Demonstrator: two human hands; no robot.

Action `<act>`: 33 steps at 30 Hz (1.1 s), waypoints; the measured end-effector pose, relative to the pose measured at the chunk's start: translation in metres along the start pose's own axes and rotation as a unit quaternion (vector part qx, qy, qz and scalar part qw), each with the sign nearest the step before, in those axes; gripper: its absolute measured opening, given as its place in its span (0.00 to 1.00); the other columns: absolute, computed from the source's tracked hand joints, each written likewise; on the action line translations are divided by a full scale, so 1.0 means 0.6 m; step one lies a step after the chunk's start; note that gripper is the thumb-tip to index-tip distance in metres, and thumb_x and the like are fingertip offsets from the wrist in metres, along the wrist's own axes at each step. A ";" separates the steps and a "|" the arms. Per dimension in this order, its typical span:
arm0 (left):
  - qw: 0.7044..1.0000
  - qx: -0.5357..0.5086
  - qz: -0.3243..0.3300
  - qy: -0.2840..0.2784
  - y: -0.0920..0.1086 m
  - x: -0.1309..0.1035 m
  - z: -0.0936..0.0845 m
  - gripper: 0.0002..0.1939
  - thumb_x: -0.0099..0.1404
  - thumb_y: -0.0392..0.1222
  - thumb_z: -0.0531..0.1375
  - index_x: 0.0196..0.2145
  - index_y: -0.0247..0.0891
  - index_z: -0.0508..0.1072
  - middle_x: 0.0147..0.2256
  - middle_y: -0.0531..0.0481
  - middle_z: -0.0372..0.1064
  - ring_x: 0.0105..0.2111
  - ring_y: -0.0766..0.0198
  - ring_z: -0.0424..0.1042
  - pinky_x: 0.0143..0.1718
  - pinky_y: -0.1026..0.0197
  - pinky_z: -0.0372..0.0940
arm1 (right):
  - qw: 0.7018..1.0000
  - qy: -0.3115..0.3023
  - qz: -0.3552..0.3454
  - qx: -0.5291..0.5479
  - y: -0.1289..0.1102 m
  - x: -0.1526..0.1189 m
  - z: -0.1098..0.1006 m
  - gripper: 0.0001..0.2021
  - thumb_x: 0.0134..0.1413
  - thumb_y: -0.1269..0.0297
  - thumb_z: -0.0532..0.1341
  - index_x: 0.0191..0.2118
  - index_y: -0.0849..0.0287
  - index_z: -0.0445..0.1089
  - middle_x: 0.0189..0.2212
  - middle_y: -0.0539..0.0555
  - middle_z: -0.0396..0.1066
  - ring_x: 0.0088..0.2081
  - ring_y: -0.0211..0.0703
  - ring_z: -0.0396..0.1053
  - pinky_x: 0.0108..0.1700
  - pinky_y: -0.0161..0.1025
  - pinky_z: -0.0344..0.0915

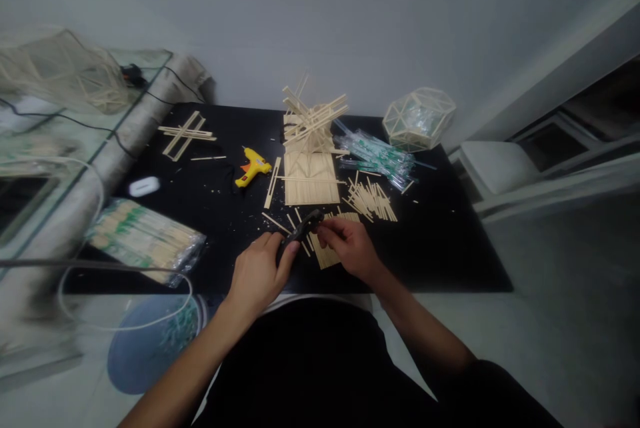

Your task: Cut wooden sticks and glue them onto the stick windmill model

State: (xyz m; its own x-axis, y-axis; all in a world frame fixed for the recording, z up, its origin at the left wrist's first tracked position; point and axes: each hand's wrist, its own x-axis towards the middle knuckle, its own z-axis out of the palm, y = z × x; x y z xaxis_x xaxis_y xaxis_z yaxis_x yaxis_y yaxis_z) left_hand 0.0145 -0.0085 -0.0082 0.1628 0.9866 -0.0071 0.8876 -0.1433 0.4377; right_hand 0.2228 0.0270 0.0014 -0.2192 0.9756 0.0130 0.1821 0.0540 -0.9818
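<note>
My left hand (257, 271) is closed around the handles of a black plier-like cutting tool (304, 226), whose head points up and to the right. At that head, my right hand (350, 245) has thumb and fingers pinched together; what they hold is too small to make out. Under my hands lies a small wooden board (326, 256) with short sticks along its upper part. Just behind the tool, a few loose thin sticks (275, 222) lie on the black table. Beyond them is a slatted wooden panel (313, 193) with a stick structure (315, 125) at its far end.
A yellow glue gun (254, 167) lies left of the panel. To the right are a pile of short sticks (373, 200), plastic wrappers (380, 151) and a geometric stick frame (420, 120). Packaged sticks (150, 235) lie left, above a blue bin (135, 355).
</note>
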 end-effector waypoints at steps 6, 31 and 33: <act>0.999 -0.039 0.026 -0.002 -0.004 -0.002 0.005 0.21 0.80 0.53 0.46 0.48 0.39 0.74 0.39 0.43 0.75 0.38 0.52 0.76 0.39 0.55 0.67 | 0.999 -0.015 0.023 0.025 0.002 -0.003 -0.002 0.16 0.63 0.50 0.65 0.31 0.58 0.76 0.22 0.48 0.69 0.25 0.38 0.63 0.30 0.37 0.59; 0.996 -0.060 0.017 -0.069 0.007 0.011 -0.014 0.23 0.80 0.54 0.45 0.41 0.40 0.74 0.37 0.44 0.80 0.36 0.52 0.79 0.38 0.56 0.64 | 0.963 -0.065 0.163 0.205 0.028 0.002 0.000 0.21 0.50 0.44 0.72 0.32 0.61 0.76 0.21 0.44 0.64 0.18 0.28 0.50 0.19 0.32 0.40; 0.996 -0.034 0.002 -0.077 0.009 0.013 -0.017 0.24 0.80 0.55 0.44 0.39 0.40 0.74 0.33 0.44 0.79 0.34 0.52 0.79 0.36 0.57 0.62 | 0.970 -0.052 0.152 0.180 0.032 0.002 0.005 0.21 0.52 0.44 0.71 0.29 0.60 0.74 0.20 0.44 0.63 0.19 0.29 0.50 0.20 0.32 0.42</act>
State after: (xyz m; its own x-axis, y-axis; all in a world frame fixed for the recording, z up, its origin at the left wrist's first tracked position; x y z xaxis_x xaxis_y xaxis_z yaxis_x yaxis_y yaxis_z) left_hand 0.0161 -0.0009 0.0030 0.2355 0.9615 -0.1413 0.8562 -0.1365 0.4982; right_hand 0.2229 0.0288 -0.0182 -0.3074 0.9071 -0.2875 -0.0897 -0.3284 -0.9403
